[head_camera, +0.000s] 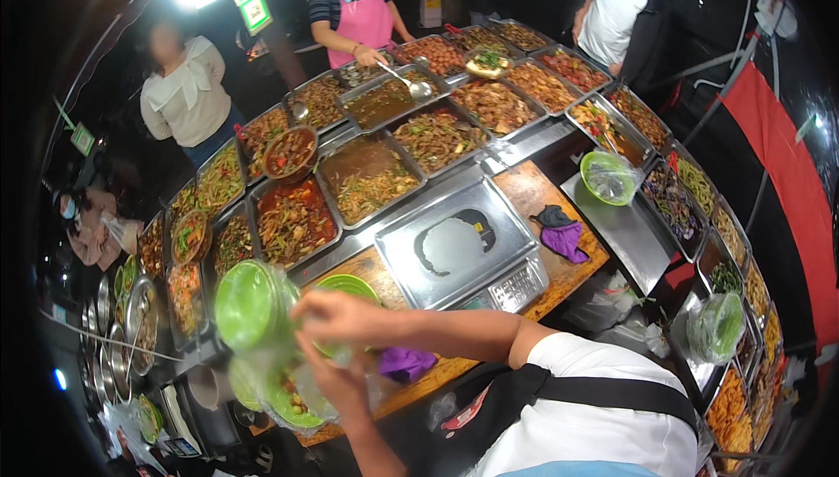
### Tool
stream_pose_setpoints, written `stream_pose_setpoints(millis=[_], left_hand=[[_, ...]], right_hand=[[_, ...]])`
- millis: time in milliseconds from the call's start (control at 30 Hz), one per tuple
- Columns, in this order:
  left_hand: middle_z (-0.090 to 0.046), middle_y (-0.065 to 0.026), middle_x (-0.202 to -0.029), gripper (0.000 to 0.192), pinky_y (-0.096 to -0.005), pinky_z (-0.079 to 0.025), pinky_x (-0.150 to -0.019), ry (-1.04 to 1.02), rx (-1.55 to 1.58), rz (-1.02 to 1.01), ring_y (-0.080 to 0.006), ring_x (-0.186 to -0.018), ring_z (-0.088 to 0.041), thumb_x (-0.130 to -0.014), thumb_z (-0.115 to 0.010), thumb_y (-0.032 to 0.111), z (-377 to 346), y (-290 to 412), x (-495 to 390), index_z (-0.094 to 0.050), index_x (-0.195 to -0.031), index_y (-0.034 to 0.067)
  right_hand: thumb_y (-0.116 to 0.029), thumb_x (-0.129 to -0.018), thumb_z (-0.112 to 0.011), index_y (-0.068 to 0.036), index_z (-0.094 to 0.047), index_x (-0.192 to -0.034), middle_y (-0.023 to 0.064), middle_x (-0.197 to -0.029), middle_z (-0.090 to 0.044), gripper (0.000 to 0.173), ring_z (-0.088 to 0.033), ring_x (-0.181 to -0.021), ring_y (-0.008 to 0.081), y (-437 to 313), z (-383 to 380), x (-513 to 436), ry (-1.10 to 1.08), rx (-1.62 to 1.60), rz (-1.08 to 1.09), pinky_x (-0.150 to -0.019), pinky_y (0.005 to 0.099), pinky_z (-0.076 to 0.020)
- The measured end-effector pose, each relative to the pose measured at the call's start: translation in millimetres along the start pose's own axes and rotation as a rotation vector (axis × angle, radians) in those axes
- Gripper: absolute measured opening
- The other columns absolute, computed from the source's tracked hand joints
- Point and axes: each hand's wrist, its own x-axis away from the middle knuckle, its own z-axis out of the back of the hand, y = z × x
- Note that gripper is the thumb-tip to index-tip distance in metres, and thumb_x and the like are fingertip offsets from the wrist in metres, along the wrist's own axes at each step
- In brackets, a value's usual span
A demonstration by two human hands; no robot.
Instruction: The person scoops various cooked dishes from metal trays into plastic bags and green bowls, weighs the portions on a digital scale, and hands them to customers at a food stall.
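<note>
A stack of green bowls wrapped in clear plastic [248, 305] stands at the left of the wooden board. My right hand [324, 316], blurred by motion, has its fingers bent together at the edge of the plastic. Just below it, my left hand [337, 375] reaches up with extended fingers near loose clear film; its grip is unclear. Under and left of my hands lies a green bowl lined with plastic [295, 405], with some food in it. Another green bowl [344, 287] is partly hidden behind my right hand. A purple cloth [406, 363] lies beside my right forearm.
Steel trays of cooked food [377, 182] curve around the board. A scale with a steel pan [455, 241] sits ahead, beside a purple and black cloth [562, 233]. Bagged green bowls [716, 327] stand right. Across the trays, a person in a pink apron [364, 15] holds a ladle [419, 89]; other people stand nearby.
</note>
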Motion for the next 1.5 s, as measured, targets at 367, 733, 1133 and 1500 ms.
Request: stream_pose_setpoints(millis=[367, 733, 1133, 1500], left_hand=[[-0.061, -0.0144, -0.116, 0.049, -0.0327, -0.044, -0.096, -0.462, 0.671, 0.052, -0.0223, -0.114, -0.055, -0.099, -0.045, 0.041, -55.8, 57.3, -28.8, -0.058, -0.127, 0.002], [-0.063, -0.0147, -0.109, 0.059, -0.0343, -0.044, -0.091, -0.244, -0.026, 0.49, -0.0234, -0.102, -0.057, -0.094, -0.053, 0.052, -229.5, 92.3, -69.1, -0.065, -0.112, -0.002], [-0.067, -0.0147, -0.107, 0.034, -0.0295, -0.052, -0.085, 0.176, -0.338, -0.419, -0.0233, -0.099, -0.065, -0.086, -0.067, 0.006, -218.3, 258.2, 28.7, -0.058, -0.118, -0.003], [-0.069, -0.0151, -0.086, 0.051, -0.0324, -0.051, -0.07, -1.156, 0.138, -0.075, -0.0224, -0.075, -0.065, -0.088, -0.068, 0.032, -447.5, 330.9, 101.0, -0.055, -0.123, -0.003]], right_hand=[[-0.012, -0.09, -0.057, 0.0, -0.049, -0.126, 0.0148, -0.11, -0.061, 0.04, -0.062, -0.1, 0.0239, -45.9, 108.8, 193.4, 0.124, 0.262, 0.237, -0.085, 0.0345, -0.0506], [-0.03, -0.089, -0.067, 0.006, -0.045, -0.127, 0.0152, -0.116, -0.058, 0.057, -0.058, -0.098, 0.0195, 106.0, 461.1, 447.5, 1.783, 0.243, -0.051, -0.077, 0.0339, -0.0509], [-0.023, -0.085, -0.072, -0.002, -0.063, -0.1, 0.0075, -0.091, -0.064, 0.027, -0.06, -0.078, 0.0168, 117.9, 618.2, 516.1, 1.617, -0.422, 0.155, -0.069, 0.0346, -0.0501], [-0.002, -0.082, -0.058, -0.001, -0.062, -0.09, 0.0139, -0.085, -0.057, 0.009, -0.06, -0.076, 0.0309, 66.3, 473.8, 523.5, 1.395, 1.178, 0.001, -0.064, 0.0359, -0.0472]])
